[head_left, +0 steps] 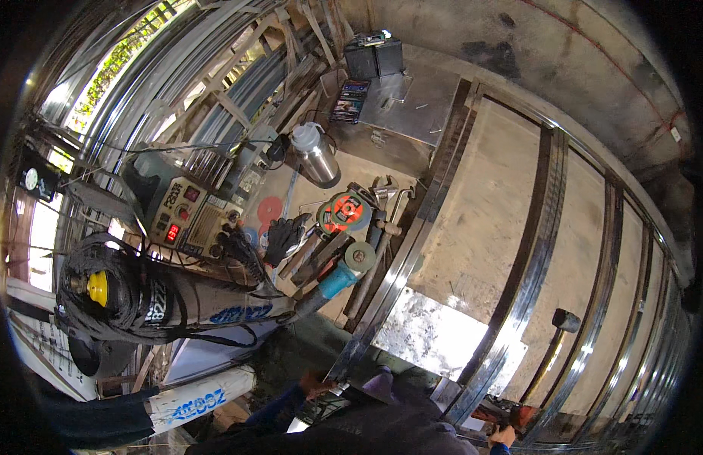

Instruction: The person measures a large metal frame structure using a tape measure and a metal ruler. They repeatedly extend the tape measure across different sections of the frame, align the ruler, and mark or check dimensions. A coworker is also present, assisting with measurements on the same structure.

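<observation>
My left hand (316, 385) is at the near end of a shiny metal frame (401, 277), its fingers curled at the bar's end. Low at the right, my right hand (503, 435) is closed beside a dark reddish tool (511, 414) whose kind I cannot make out. Shadow and the picture's edge hide part of both hands. A bright metal sheet (427, 330) lies between the frame's bars. Farther right, a hammer (566, 320) with a black head rests across the frame.
Left of the frame lie a teal angle grinder (340, 280), cutting discs (345, 212), a wrench (385, 189) and black gloves (284, 239). Beyond stand a steel flask (316, 155) and a metal box (408, 106). A welding machine (192, 216) and gas cylinders (215, 305) fill the left.
</observation>
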A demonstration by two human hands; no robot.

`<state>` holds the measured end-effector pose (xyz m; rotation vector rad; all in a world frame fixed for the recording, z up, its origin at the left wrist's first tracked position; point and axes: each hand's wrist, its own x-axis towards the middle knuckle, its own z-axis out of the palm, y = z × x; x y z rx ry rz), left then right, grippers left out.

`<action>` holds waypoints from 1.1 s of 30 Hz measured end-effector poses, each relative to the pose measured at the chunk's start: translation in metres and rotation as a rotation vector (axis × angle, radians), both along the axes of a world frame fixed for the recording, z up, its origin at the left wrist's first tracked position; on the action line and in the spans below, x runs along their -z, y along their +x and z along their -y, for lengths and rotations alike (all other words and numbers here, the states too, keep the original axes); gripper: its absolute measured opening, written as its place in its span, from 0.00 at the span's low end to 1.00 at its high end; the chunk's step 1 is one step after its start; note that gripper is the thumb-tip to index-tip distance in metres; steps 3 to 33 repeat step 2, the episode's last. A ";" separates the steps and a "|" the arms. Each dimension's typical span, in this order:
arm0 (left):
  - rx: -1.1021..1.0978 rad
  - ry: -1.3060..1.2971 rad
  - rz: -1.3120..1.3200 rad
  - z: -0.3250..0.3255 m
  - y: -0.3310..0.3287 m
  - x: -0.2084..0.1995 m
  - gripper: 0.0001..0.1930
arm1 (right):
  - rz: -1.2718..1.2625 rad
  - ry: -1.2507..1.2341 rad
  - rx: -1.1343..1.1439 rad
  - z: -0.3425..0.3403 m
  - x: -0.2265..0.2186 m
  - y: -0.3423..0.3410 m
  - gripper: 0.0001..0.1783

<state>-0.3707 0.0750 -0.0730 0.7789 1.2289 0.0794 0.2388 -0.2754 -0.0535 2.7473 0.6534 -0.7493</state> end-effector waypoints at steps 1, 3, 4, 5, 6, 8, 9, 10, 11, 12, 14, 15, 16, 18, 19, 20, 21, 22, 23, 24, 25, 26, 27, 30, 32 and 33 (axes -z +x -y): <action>-0.006 -0.052 0.013 -0.002 -0.001 0.003 0.40 | 0.015 0.043 0.001 0.013 0.007 0.002 0.21; -0.009 -0.126 -0.002 -0.004 -0.002 0.006 0.48 | -0.104 0.019 -0.055 0.022 0.016 0.017 0.31; -0.009 -0.126 -0.002 -0.004 -0.002 0.006 0.48 | -0.104 0.019 -0.055 0.022 0.016 0.017 0.31; -0.009 -0.126 -0.002 -0.004 -0.002 0.006 0.48 | -0.104 0.019 -0.055 0.022 0.016 0.017 0.31; -0.009 -0.126 -0.002 -0.004 -0.002 0.006 0.48 | -0.104 0.019 -0.055 0.022 0.016 0.017 0.31; -0.009 -0.126 -0.002 -0.004 -0.002 0.006 0.48 | -0.104 0.019 -0.055 0.022 0.016 0.017 0.31; -0.009 -0.126 -0.002 -0.004 -0.002 0.006 0.48 | -0.104 0.019 -0.055 0.022 0.016 0.017 0.31; -0.009 -0.126 -0.002 -0.004 -0.002 0.006 0.48 | -0.104 0.019 -0.055 0.022 0.016 0.017 0.31; -0.009 -0.126 -0.002 -0.004 -0.002 0.006 0.48 | -0.104 0.019 -0.055 0.022 0.016 0.017 0.31; -0.009 -0.126 -0.002 -0.004 -0.002 0.006 0.48 | -0.104 0.019 -0.055 0.022 0.016 0.017 0.31; -0.009 -0.126 -0.002 -0.004 -0.002 0.006 0.48 | -0.104 0.019 -0.055 0.022 0.016 0.017 0.31; -0.009 -0.126 -0.002 -0.004 -0.002 0.006 0.48 | -0.104 0.019 -0.055 0.022 0.016 0.017 0.31; -0.009 -0.126 -0.002 -0.004 -0.002 0.006 0.48 | -0.104 0.019 -0.055 0.022 0.016 0.017 0.31; -0.009 -0.126 -0.002 -0.004 -0.002 0.006 0.48 | -0.104 0.019 -0.055 0.022 0.016 0.017 0.31; -0.009 -0.126 -0.002 -0.004 -0.002 0.006 0.48 | -0.104 0.019 -0.055 0.022 0.016 0.017 0.31; -0.009 -0.126 -0.002 -0.004 -0.002 0.006 0.48 | -0.104 0.019 -0.055 0.022 0.016 0.017 0.31; -0.009 -0.126 -0.002 -0.004 -0.002 0.006 0.48 | -0.104 0.019 -0.055 0.022 0.016 0.017 0.31; -0.009 -0.126 -0.002 -0.004 -0.002 0.006 0.48 | -0.104 0.019 -0.055 0.022 0.016 0.017 0.31; -0.009 -0.126 -0.002 -0.004 -0.002 0.006 0.48 | -0.104 0.019 -0.055 0.022 0.016 0.017 0.31; -0.009 -0.126 -0.002 -0.004 -0.002 0.006 0.48 | -0.104 0.019 -0.055 0.022 0.016 0.017 0.31; -0.009 -0.126 -0.002 -0.004 -0.002 0.006 0.48 | -0.104 0.019 -0.055 0.022 0.016 0.017 0.31; -0.009 -0.126 -0.002 -0.004 -0.002 0.006 0.48 | -0.104 0.019 -0.055 0.022 0.016 0.017 0.31; -0.009 -0.126 -0.002 -0.004 -0.002 0.006 0.48 | -0.104 0.019 -0.055 0.022 0.016 0.017 0.31; -0.009 -0.126 -0.002 -0.004 -0.002 0.006 0.48 | -0.104 0.019 -0.055 0.022 0.016 0.017 0.31; -0.009 -0.126 -0.002 -0.004 -0.002 0.006 0.48 | -0.104 0.019 -0.055 0.022 0.016 0.017 0.31; -0.009 -0.126 -0.002 -0.004 -0.002 0.006 0.48 | -0.104 0.019 -0.055 0.022 0.016 0.017 0.31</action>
